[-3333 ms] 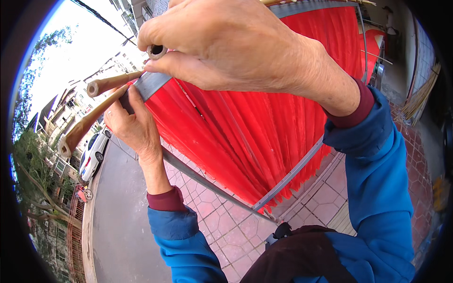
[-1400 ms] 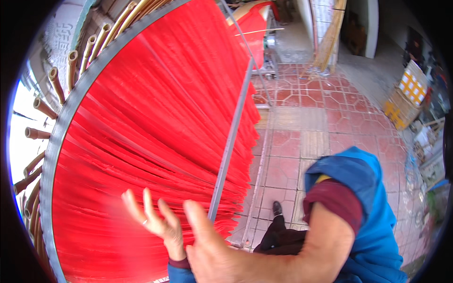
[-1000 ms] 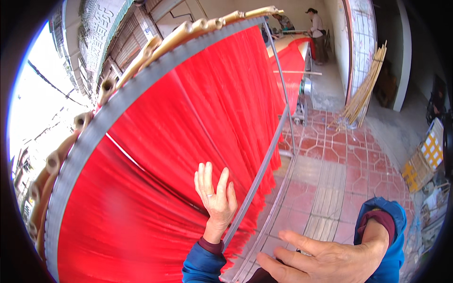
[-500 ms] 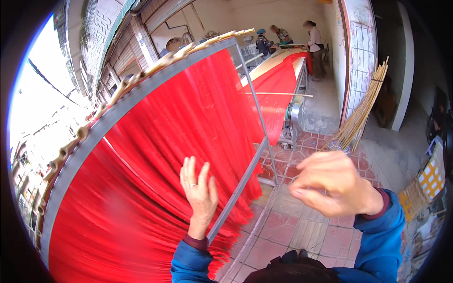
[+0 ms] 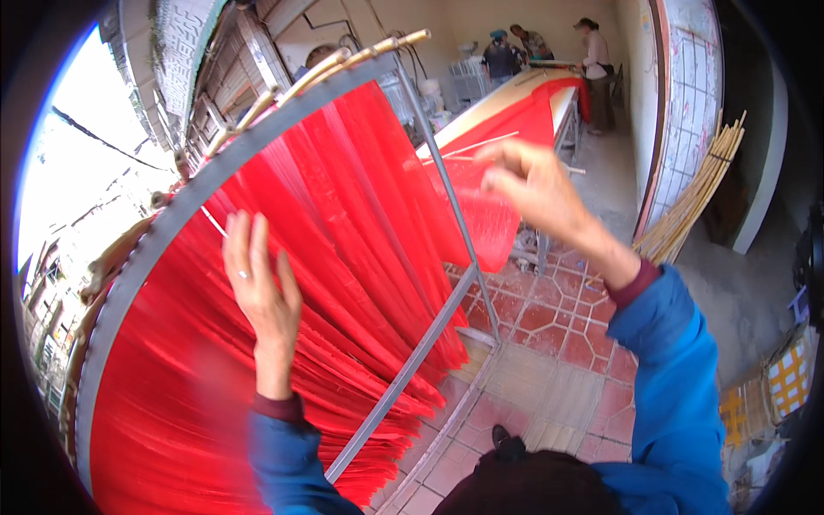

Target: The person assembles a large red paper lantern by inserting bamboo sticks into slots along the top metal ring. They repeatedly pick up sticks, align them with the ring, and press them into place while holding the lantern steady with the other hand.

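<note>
My left hand (image 5: 266,283) is raised with its fingers stretched out. It is over long red sheets (image 5: 343,232) that hang in folds in a grey metal frame (image 5: 403,378); I cannot tell whether it touches them. My right hand (image 5: 545,189) reaches forward past the frame's upright, toward a wide red sheet (image 5: 485,227) hanging off the near end of a long table. Its fingers are bent, the thumb apart from them, and no object shows between them. A thin pale stick (image 5: 472,148) crosses just beyond the fingertips.
Bamboo poles (image 5: 322,73) lie along the frame's top bar. On the right, a bundle of thin poles (image 5: 704,189) leans by a tiled pillar (image 5: 687,94). People (image 5: 596,60) stand around the far end of the long table (image 5: 481,112). A taped carton (image 5: 785,382) sits at lower right.
My right hand has moved forward and left, its arm now stretched toward the table's red sheet. My left hand has moved left and upward across the hanging sheets. The view has shifted slightly.
</note>
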Demonstrator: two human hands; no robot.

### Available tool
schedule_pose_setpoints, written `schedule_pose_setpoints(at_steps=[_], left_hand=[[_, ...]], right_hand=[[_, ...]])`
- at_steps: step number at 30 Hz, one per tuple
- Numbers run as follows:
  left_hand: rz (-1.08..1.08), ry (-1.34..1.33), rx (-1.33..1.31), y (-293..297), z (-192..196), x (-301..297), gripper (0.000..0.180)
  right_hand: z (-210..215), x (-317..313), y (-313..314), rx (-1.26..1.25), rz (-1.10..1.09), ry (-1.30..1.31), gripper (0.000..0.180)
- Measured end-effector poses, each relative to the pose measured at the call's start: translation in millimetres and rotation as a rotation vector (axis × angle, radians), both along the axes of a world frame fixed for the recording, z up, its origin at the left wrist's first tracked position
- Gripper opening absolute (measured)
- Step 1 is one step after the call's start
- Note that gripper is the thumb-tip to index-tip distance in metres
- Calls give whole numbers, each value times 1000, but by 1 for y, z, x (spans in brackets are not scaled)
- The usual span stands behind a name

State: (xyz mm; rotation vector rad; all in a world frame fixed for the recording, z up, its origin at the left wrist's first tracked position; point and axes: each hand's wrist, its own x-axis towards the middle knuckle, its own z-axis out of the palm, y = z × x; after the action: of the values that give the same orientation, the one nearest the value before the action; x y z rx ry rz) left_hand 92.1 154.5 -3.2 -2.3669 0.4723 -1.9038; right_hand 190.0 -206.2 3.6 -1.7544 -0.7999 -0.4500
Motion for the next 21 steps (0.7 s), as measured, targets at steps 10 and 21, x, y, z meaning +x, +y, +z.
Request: schedule_pose_setpoints(at_steps=[10,21], left_hand=[[122,-152,96,15,60,103,64],[628,-201,182,23,71,128,54]], right_hand=[[91,179,32,99,-193,-352,54],[112,282,95,444,403,-372,38]])
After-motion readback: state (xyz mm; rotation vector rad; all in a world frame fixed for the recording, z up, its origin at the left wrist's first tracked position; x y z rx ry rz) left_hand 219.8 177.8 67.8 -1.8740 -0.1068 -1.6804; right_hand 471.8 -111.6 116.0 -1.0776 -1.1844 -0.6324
